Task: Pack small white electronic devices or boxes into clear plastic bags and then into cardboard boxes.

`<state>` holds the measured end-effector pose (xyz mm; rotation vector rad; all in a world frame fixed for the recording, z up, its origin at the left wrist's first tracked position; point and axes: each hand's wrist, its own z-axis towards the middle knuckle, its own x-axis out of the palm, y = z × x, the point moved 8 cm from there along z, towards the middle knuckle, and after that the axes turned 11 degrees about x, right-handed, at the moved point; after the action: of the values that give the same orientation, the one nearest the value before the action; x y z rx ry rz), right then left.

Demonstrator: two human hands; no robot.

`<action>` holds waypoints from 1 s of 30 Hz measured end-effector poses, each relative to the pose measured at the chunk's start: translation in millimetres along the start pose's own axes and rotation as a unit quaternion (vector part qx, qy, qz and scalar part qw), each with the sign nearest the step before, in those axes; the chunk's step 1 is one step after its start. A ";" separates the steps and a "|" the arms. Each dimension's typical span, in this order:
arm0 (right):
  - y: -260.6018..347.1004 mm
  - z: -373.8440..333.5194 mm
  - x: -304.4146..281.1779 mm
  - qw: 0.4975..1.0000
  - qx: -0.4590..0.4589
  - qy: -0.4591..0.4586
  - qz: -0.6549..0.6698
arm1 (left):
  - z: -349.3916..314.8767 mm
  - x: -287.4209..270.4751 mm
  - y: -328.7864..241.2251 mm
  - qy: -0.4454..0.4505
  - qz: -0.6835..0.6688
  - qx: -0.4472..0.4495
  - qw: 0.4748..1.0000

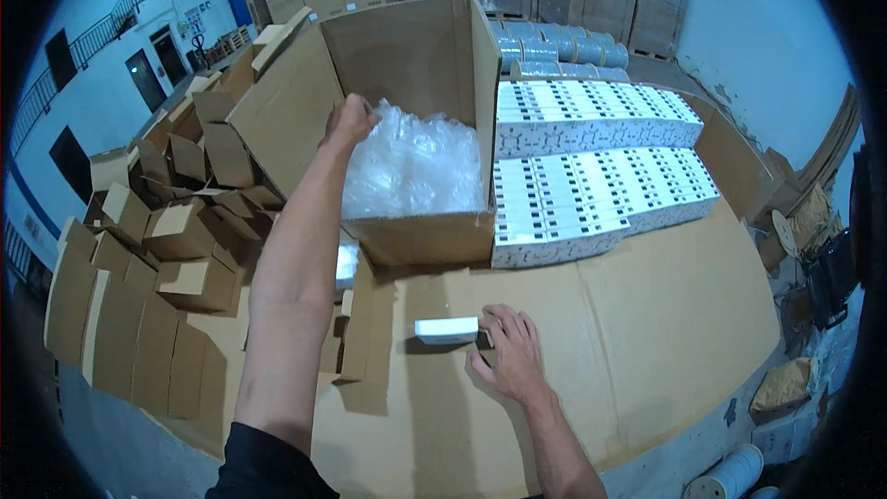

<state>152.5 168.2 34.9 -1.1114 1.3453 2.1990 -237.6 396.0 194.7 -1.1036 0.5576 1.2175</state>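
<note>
Your left hand [349,120] reaches up at about 11 o'clock from the picture's centre, its fingers clenched on the clear plastic liner [411,166] at the near-left rim of the large open carton [407,129]. The crumpled liner fills the carton's inside.

Your right hand [508,356] lies at 6 o'clock on the flat cardboard sheet [647,314], fingers loosely curled, their tips touching the right end of a small white box [446,330]; I cannot tell whether they grip it or only rest against it. The box lies flat on the sheet, just below the carton.

At 2 o'clock, touching the carton's right wall, stand two stepped rows of stacked white boxes [601,185]. At 9 o'clock lies a pile of small folded brown cartons [157,249].
</note>
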 end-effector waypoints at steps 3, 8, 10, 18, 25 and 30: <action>-1.3 -0.9 2.5 1.000 0.019 0.015 -0.005 | 6.9 -0.7 22.7 -0.097 0.065 -0.028 0.993; -2.5 1.0 3.1 0.999 0.025 0.022 -0.004 | 26.5 11.5 42.4 0.008 0.096 -0.065 0.993; -3.2 2.6 2.6 0.999 0.033 0.028 -0.009 | 26.5 -2.8 27.3 0.027 0.072 -0.075 0.994; 4.5 2.1 4.1 1.000 0.016 0.021 -0.001 | 43.9 -83.1 29.5 -0.201 0.089 0.133 0.966; -4.1 1.8 -2.0 0.998 0.012 0.008 0.060 | -23.1 -138.9 -58.8 -0.211 -0.135 0.163 0.954; -23.5 9.0 -12.0 0.977 0.082 -0.040 0.195 | -136.0 -138.7 -125.7 -0.182 -0.301 0.192 0.916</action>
<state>170.9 189.0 32.2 -0.7388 1.7948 2.3088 -135.7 217.5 301.0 -0.6160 0.1312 0.7004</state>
